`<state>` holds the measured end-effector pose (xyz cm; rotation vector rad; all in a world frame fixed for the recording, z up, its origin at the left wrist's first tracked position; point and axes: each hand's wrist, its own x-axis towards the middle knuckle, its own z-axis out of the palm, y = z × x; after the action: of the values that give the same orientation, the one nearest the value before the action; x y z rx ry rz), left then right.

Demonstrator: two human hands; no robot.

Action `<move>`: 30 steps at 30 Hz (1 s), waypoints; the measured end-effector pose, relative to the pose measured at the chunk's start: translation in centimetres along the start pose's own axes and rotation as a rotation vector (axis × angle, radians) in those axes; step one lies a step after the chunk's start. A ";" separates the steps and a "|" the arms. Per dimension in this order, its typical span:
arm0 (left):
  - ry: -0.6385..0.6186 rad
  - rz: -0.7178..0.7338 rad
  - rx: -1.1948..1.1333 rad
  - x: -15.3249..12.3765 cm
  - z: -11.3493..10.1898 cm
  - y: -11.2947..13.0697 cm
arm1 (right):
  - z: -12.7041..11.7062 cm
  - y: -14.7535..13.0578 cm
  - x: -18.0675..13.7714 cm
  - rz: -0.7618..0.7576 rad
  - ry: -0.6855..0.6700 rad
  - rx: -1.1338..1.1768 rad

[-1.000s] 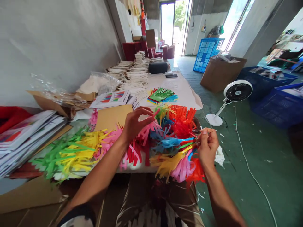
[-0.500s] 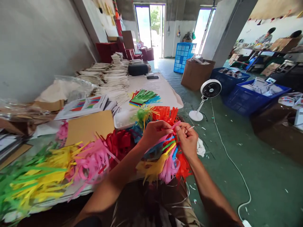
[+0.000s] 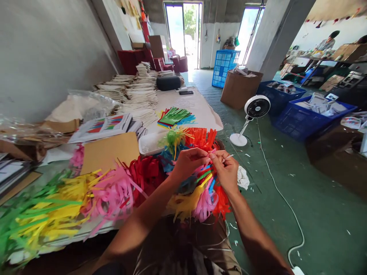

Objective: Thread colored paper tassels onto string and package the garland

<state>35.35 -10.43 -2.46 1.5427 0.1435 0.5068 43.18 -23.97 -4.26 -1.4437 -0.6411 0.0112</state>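
Left hand (image 3: 187, 163): fingers bent, thumb and forefinger pinching a pink strip (image 3: 211, 151), right of the frame's centre.
Right hand (image 3: 227, 170): fingertips closed on that same strip, almost meeting the left ones; a thin white end (image 3: 230, 156) pokes out past the knuckles.
Pink strip: mostly covered by fingertips, so I can't tell whether it is folded, knotted or merely held.
Strip's feel: probably next to weightless, limp and a little slick, quick to crease or tear; a light fingertip pinch at its narrow part seems best.
Coloured stems (image 3: 207, 176): just below the hands, running down to a yellow tassel (image 3: 187, 200), a pink tassel (image 3: 204, 206) and a red tassel (image 3: 221, 202), lower centre; the gathered stems should take a grip better than the floppy fringe.
Bench (image 3: 199, 105): bears a white tray (image 3: 149, 144) left of the hands and, farther up, green cut strips (image 3: 174, 115).
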 end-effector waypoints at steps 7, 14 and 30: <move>0.067 -0.102 -0.180 0.0 -0.4 0.1 | 0.2 -0.2 -0.2 -0.018 -0.050 -0.022; 0.021 -0.056 0.086 0.3 -0.7 0.3 | 0.5 -0.3 -0.1 0.008 -0.085 -0.075; 0.146 -0.011 0.135 0.7 -0.1 -0.1 | 0.0 -0.5 -0.1 0.015 -0.282 -0.178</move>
<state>35.97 -10.07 -2.39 1.6352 0.3033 0.6115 42.86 -24.07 -3.86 -1.6348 -0.8785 0.1758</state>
